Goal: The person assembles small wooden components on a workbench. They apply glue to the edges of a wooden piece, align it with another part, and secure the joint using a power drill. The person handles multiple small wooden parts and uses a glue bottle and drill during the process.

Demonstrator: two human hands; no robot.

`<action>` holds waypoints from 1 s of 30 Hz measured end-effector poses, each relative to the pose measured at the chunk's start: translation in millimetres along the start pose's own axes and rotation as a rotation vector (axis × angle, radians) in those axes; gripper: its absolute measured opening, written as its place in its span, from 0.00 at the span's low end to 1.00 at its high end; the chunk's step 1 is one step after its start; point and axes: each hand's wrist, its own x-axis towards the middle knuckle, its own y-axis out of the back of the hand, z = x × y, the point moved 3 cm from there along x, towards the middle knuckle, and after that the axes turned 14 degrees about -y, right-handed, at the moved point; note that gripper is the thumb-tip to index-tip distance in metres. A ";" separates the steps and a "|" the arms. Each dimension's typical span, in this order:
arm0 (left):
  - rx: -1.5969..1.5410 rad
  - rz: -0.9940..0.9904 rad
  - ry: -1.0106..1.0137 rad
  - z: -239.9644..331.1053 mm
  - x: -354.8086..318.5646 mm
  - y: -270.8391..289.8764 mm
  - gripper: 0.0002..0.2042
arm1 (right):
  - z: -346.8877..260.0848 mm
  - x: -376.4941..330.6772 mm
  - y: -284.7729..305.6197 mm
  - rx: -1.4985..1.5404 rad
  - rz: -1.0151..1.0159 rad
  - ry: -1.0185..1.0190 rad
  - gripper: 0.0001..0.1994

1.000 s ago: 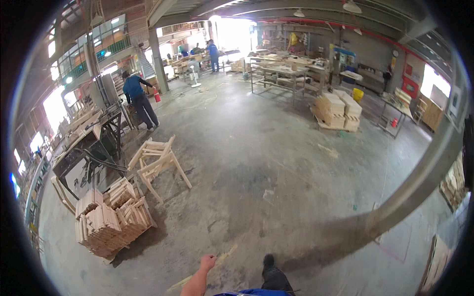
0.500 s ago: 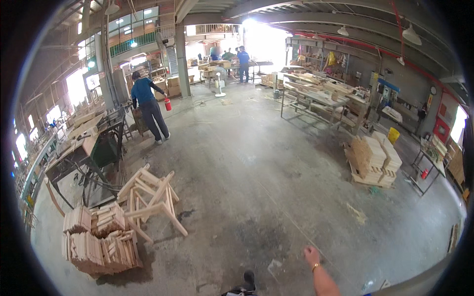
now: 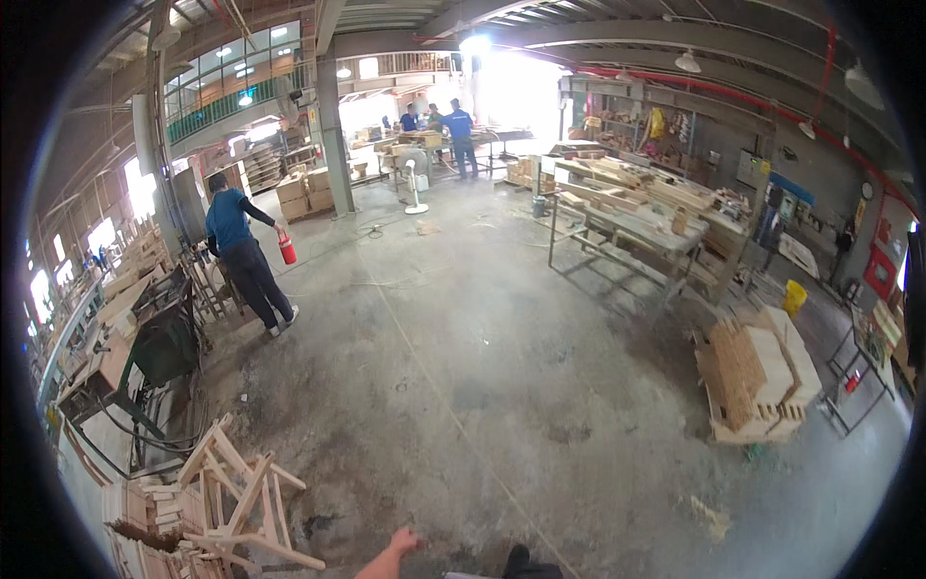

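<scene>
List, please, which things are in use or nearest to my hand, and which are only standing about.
Nearest your hand:
wooden frame, untouched by the apparently empty left hand

Standing about:
wood stack at right
standing fan
yellow bucket

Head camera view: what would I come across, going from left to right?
Wooden frame → the wearer's left hand → dark shoe → stack of light wooden pieces → red wall panel.
</scene>
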 end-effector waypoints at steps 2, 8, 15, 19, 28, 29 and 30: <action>0.508 0.138 -0.120 -8.4 18.8 9.6 0.18 | -95.1 28.1 66.0 0.039 0.033 0.063 0.19; 0.290 0.011 0.352 0.8 104.3 31.0 0.19 | -425.8 75.8 317.8 0.331 0.265 0.359 0.16; 0.320 0.012 0.404 114.6 315.5 124.7 0.20 | -681.3 112.6 417.3 0.649 0.150 0.471 0.14; 0.442 0.217 0.053 287.4 531.2 179.7 0.20 | -660.0 208.3 400.6 -0.028 0.357 0.294 0.15; -0.281 0.216 -0.338 557.9 823.4 282.9 0.11 | -865.2 291.3 475.2 -0.166 -0.038 0.138 0.24; -0.380 0.210 -0.324 578.3 843.7 282.7 0.10 | -905.9 303.5 507.4 -0.163 0.003 0.194 0.23; -0.477 0.191 -0.324 602.3 866.4 279.2 0.10 | -952.7 314.3 538.9 -0.142 0.065 0.275 0.22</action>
